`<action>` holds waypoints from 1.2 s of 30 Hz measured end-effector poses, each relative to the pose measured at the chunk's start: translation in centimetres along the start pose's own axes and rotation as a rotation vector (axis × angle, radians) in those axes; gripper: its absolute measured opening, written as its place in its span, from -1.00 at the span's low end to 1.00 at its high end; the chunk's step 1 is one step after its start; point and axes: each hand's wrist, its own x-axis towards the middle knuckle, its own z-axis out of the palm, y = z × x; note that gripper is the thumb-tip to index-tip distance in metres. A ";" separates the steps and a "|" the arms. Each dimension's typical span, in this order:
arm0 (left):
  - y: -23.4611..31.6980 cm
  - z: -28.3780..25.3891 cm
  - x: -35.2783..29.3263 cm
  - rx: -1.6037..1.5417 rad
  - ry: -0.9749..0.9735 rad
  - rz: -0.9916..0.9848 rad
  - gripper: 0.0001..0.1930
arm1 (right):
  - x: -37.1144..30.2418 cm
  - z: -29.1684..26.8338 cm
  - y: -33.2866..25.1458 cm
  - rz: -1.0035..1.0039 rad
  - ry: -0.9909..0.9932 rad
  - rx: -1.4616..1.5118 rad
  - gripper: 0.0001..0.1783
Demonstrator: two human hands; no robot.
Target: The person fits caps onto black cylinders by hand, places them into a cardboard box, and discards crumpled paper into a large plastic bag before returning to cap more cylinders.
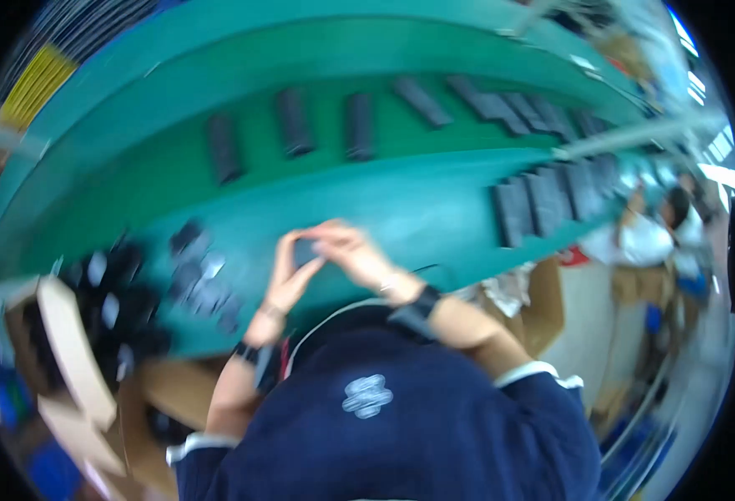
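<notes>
While the frame is motion-blurred, we log the scene from largest to smallest: a long teal workbench [401,209] curves across the view, with a darker green belt strip [300,75] running along its far side. On that strip lie several dark flat rectangular pieces [359,125] set apart in a row, and a denser batch of dark slabs [551,196] sits to the right near the bench edge. At near left a cardboard box [67,342] holds dark parts, with a loose scatter of small dark and silvery parts [200,280] on the bench beside it. Another person [651,234] sits at far right. Our two hands meet over the near bench edge: left hand [288,275] and right hand [359,255] are together, fingers closed around one small dark piece [307,250] held between them, above the bench. We judge the step as handling or fitting this piece in hand; the next move likely calls for steady fingertip alignment, but blur hides the details.
</notes>
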 end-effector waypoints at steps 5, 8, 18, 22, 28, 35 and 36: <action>1.4 0.8 2.4 -0.090 -0.105 0.027 -0.01 | 2.5 -2.1 2.3 0.005 0.182 0.145 -0.72; -4.4 -0.6 2.0 0.106 -0.091 -0.099 -0.10 | 3.4 -2.0 1.9 0.093 0.160 0.171 -0.68; 1.3 -19.6 12.0 -0.062 0.420 -0.208 -0.12 | -2.6 -11.6 2.5 0.247 0.469 0.173 -0.70; -4.3 -33.2 15.8 0.501 0.718 -0.110 -0.14 | -7.8 -13.5 6.0 0.431 0.518 0.170 -0.76; -4.0 -28.1 21.7 1.046 0.539 -0.074 -0.17 | -22.8 -14.8 8.9 0.528 0.814 0.214 -0.83; -2.0 -21.0 20.9 1.423 0.727 -0.026 -0.23 | -44.4 -12.3 23.6 0.952 1.184 0.068 -0.85; -1.1 -18.5 20.3 1.446 0.774 0.063 -0.27 | -46.7 -10.5 24.8 1.058 1.172 0.018 -0.84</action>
